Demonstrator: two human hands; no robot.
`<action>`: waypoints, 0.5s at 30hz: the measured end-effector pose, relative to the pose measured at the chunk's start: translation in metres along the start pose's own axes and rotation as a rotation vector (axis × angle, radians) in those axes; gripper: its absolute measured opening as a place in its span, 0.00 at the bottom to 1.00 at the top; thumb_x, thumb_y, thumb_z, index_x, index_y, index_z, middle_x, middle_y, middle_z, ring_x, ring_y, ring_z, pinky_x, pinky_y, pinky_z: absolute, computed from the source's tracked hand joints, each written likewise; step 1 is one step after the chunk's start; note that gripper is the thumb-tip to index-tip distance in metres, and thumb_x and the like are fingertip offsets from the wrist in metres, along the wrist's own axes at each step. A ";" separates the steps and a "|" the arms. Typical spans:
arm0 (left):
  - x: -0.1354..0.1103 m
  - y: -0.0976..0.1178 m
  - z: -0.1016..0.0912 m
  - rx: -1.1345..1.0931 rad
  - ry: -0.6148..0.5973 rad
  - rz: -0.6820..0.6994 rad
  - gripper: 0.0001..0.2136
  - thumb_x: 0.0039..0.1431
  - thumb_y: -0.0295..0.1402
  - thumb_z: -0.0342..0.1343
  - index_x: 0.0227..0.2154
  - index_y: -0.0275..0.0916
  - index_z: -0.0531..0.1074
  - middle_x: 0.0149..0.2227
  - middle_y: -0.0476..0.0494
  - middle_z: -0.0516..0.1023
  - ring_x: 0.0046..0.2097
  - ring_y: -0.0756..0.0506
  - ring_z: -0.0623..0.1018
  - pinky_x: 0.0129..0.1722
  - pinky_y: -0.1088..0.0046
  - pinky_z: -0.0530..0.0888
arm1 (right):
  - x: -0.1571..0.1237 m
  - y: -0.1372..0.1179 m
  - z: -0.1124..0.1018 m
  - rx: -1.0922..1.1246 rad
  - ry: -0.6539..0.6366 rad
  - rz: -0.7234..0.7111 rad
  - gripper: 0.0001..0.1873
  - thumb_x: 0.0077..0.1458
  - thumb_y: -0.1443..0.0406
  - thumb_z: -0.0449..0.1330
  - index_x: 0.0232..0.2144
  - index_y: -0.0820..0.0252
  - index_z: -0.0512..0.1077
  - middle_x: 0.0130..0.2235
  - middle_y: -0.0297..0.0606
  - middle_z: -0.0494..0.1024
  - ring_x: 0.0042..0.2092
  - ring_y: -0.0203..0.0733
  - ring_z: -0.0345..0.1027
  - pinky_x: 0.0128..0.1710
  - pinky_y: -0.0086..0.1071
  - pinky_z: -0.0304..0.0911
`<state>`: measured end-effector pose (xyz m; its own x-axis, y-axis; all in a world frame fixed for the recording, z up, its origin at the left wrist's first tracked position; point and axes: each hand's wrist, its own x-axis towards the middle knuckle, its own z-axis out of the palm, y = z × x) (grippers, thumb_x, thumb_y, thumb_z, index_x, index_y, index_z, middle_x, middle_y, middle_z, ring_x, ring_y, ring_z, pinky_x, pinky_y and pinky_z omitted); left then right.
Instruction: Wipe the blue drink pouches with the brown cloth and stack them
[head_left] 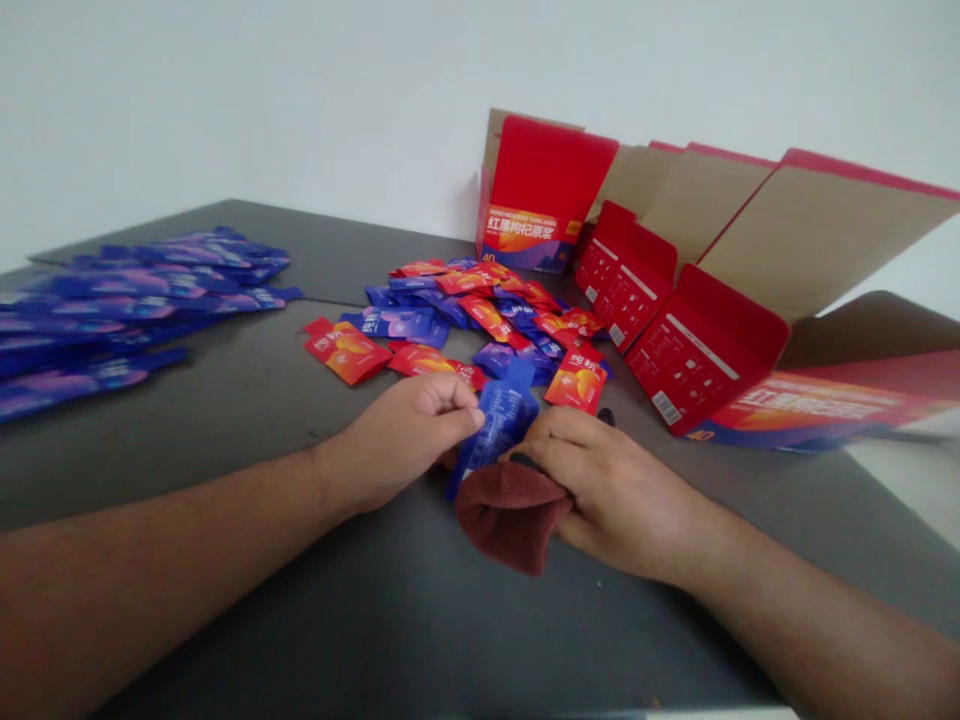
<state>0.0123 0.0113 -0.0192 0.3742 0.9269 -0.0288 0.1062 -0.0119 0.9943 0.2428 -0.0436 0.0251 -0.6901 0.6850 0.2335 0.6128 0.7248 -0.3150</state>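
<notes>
My left hand (409,435) pinches the edge of a blue sachet (501,420) held just above the dark table (262,400). My right hand (607,490) is closed round a dark red cloth (510,515) that presses against the lower part of the same sachet. Just beyond both hands lies a loose heap of red and blue sachets (487,320).
Several blue sachets are laid out in rows (127,300) at the far left. Open red cardboard boxes (540,195) stand at the back, and more lie on their sides (697,350) to the right. A white wall is behind the table.
</notes>
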 end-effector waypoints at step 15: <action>-0.001 0.003 -0.001 0.060 -0.043 0.009 0.09 0.60 0.35 0.61 0.28 0.40 0.70 0.22 0.54 0.69 0.23 0.53 0.66 0.22 0.78 0.63 | 0.001 0.001 0.001 -0.018 0.062 0.023 0.14 0.58 0.72 0.61 0.46 0.58 0.71 0.45 0.42 0.76 0.47 0.48 0.71 0.46 0.39 0.69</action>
<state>0.0114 0.0105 -0.0157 0.4144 0.9097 -0.0259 0.1570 -0.0434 0.9866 0.2426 -0.0423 0.0236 -0.6507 0.7044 0.2835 0.6355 0.7095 -0.3045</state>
